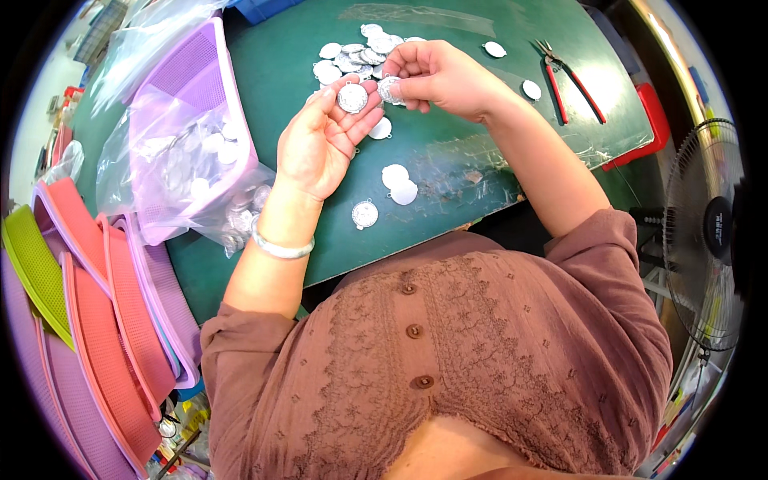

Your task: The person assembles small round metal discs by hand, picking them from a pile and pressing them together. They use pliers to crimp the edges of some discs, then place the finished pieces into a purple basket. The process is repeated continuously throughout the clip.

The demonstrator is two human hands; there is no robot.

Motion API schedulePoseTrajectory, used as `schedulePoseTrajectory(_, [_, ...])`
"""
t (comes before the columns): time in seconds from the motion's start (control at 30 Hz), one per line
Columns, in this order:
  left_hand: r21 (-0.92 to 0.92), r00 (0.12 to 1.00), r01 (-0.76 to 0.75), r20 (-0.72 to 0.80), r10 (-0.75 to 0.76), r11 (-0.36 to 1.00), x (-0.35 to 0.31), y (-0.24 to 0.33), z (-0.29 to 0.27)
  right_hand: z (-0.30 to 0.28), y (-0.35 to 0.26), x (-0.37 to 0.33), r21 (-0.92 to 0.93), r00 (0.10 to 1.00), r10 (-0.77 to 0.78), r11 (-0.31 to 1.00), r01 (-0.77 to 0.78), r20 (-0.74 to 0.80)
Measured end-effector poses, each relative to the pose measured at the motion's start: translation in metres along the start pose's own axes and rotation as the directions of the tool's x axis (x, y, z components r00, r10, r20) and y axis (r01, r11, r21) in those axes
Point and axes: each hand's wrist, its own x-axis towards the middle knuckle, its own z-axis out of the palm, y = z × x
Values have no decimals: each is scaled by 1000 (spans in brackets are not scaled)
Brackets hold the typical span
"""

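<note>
My left hand [316, 140] is turned palm up above the table, holding a round silver medallion [352, 98] with a small loop on its fingers. Beside it, my right hand [428, 80] pinches another silver medallion [390, 90] between thumb and fingers. Just beyond both hands lies a loose pile of similar medallions [364, 54]. Closer to me on the tabletop are an overlapping pair of plain white-faced discs [400, 186] and one patterned medallion [365, 214]. Another disc [381, 128] rests by my left fingertips.
A purple mesh basket [225, 88] with a clear bag of medallions stands left on the green table [472, 164]. Red-handled pliers [574, 84] lie at the right, near single discs [530, 90]. Stacked colored baskets [104, 320] are at lower left, a fan [702, 232] at far right.
</note>
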Motion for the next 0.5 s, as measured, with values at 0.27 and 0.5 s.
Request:
schedulePoseTrajectory(0.27, [50, 999, -46, -24, 47, 998, -2, 1, 4, 0, 20, 2, 291, 996, -40, 957, 14, 82])
schedulePoseTrajectory(0.5, [44, 998, -46, -36, 47, 998, -1, -1, 2, -4, 24, -3, 336, 992, -97, 940, 63, 85])
